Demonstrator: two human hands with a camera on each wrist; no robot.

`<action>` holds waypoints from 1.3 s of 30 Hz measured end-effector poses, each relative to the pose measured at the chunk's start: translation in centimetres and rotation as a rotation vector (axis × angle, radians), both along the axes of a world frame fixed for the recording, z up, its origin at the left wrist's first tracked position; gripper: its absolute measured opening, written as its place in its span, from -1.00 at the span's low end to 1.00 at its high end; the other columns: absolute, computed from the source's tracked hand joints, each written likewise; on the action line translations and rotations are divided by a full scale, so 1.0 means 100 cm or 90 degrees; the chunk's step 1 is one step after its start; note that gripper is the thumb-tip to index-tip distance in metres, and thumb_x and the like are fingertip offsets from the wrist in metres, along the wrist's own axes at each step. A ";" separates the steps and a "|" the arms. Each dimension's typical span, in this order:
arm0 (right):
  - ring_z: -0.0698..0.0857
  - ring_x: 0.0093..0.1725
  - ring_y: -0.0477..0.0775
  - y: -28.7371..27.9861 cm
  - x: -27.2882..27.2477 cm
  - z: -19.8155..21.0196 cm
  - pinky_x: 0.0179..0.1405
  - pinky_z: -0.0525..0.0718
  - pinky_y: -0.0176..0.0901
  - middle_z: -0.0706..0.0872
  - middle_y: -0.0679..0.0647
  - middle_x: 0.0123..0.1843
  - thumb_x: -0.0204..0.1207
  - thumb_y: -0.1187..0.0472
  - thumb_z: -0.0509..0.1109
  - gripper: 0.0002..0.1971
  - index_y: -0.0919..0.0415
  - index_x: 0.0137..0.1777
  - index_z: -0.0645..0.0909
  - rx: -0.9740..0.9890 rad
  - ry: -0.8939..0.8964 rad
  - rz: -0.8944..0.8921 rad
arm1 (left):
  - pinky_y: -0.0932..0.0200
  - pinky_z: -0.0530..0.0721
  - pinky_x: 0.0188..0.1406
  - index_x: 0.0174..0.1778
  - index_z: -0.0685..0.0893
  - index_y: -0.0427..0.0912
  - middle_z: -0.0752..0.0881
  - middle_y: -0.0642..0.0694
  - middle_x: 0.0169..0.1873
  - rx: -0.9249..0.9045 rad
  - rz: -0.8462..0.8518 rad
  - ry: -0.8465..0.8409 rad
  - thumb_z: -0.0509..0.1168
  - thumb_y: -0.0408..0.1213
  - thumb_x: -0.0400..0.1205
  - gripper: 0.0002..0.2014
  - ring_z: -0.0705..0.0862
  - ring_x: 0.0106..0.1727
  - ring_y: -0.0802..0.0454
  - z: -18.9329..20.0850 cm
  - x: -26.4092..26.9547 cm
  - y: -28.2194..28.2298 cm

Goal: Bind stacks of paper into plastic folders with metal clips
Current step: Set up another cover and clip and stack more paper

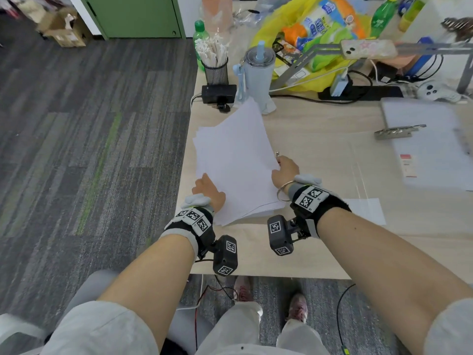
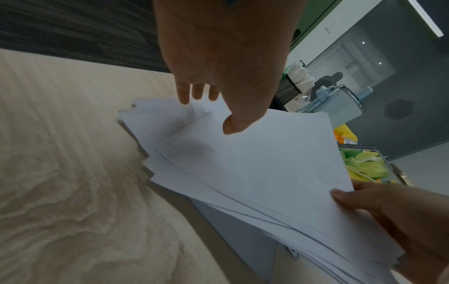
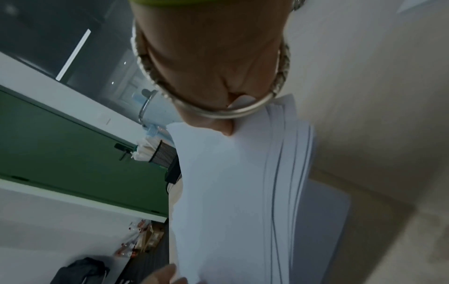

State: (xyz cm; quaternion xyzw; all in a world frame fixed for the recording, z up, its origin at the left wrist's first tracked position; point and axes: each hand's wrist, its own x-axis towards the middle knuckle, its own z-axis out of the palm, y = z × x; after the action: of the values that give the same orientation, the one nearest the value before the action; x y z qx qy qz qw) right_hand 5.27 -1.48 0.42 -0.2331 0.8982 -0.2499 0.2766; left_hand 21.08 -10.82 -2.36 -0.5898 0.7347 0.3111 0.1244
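Note:
A stack of white paper (image 1: 238,160), its sheets fanned unevenly, is held tilted over the left part of the table. My left hand (image 1: 207,190) grips its near left edge, thumb (image 2: 230,124) on the top sheet. My right hand (image 1: 284,172) pinches the right edge, thumb (image 3: 228,128) on top and the other fingers hidden beneath. Under the stack lies a bluish plastic folder (image 3: 323,211), also seen in the left wrist view (image 2: 243,240). A long metal clip (image 1: 399,130) rests on another folder with paper (image 1: 432,155) at the right, away from both hands.
Along the back stand a mesh pen holder (image 1: 216,70), a black adapter (image 1: 218,93), a pale blue tumbler (image 1: 258,73), a yellow bag of snacks (image 1: 320,34) and a power strip (image 1: 363,93). The table's left edge (image 1: 188,155) runs just beside the stack. A loose sheet (image 1: 368,210) lies near my right wrist.

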 end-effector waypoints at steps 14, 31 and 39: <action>0.66 0.18 0.27 0.110 -0.066 0.030 -0.05 0.43 -0.26 0.71 0.26 0.21 0.51 0.48 0.18 -0.68 0.37 0.22 0.61 -0.140 -0.001 -0.040 | -0.19 0.28 0.55 0.58 0.21 -0.30 0.33 -0.30 0.56 0.022 -0.125 -0.112 -0.18 0.15 0.73 -0.34 0.38 0.53 -0.31 0.042 -0.042 0.031; 0.63 0.29 0.28 0.234 -0.126 0.061 0.23 0.61 0.05 0.65 0.30 0.29 0.48 0.55 0.14 -0.55 0.33 0.37 0.44 -0.195 -0.085 -0.125 | -0.11 0.49 0.40 0.46 0.24 -0.36 0.50 -0.33 0.39 0.003 -0.017 0.303 0.16 -0.29 0.71 -0.56 0.52 0.40 -0.30 0.081 -0.148 0.136; 0.64 0.17 0.20 0.241 -0.141 0.072 0.05 0.52 -0.18 0.66 0.29 0.20 0.47 0.52 0.16 -0.61 0.40 0.30 0.51 -0.249 -0.031 -0.187 | 0.10 0.45 0.06 0.27 0.33 -0.33 0.58 -0.26 0.12 -0.061 0.001 0.439 0.06 -0.39 0.72 -0.78 0.56 0.08 -0.14 0.088 -0.163 0.177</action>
State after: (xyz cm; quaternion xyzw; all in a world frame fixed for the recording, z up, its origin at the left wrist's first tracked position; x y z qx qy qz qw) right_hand -8.86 22.66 7.64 -0.1433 0.8498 -0.4624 0.2087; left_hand 4.79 6.93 6.48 -0.4561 0.7467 0.4571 -0.1595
